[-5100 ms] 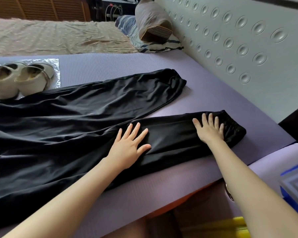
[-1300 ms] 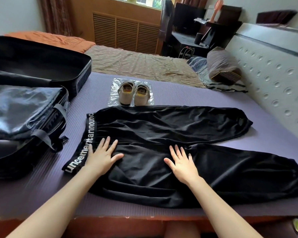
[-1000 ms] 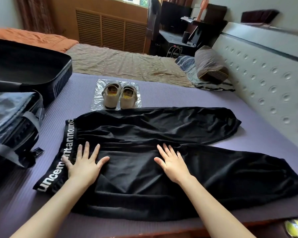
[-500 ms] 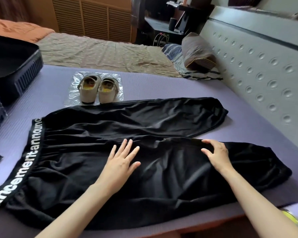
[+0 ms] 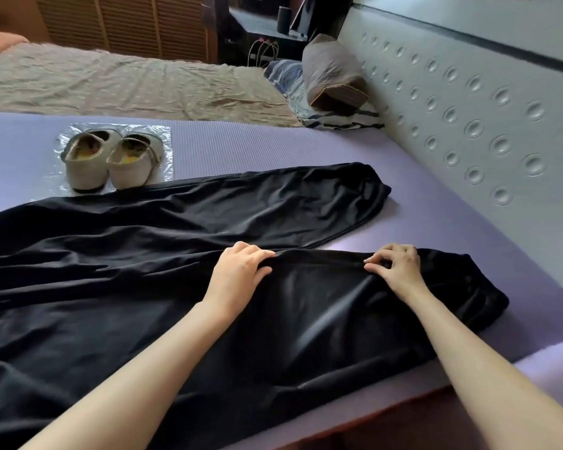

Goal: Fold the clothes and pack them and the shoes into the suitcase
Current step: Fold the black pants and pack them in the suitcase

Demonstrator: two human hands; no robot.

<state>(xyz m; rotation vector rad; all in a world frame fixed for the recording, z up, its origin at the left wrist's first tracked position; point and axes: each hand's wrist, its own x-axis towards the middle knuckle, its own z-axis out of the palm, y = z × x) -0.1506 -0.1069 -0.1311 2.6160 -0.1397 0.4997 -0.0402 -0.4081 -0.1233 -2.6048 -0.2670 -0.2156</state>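
- On the purple mat (image 5: 436,222), black trousers (image 5: 143,271) are spread flat, their long axis running left to right, with the waist out of frame at the left and the cuffs at the right.
- The far edge of the near leg (image 5: 322,319) is gripped by the left hand (image 5: 241,271), fingers curled over the fabric.
- The same edge is pinched by the right hand (image 5: 397,267) between thumb and fingertips, nearer the cuff.
- The far leg (image 5: 273,206) lies just beyond both hands, angled slightly away; a fold away from the body is judged to be needed.
- Shoes (image 5: 111,160) are set on a plastic sheet (image 5: 165,151) beyond the trousers; no suitcase is seen.
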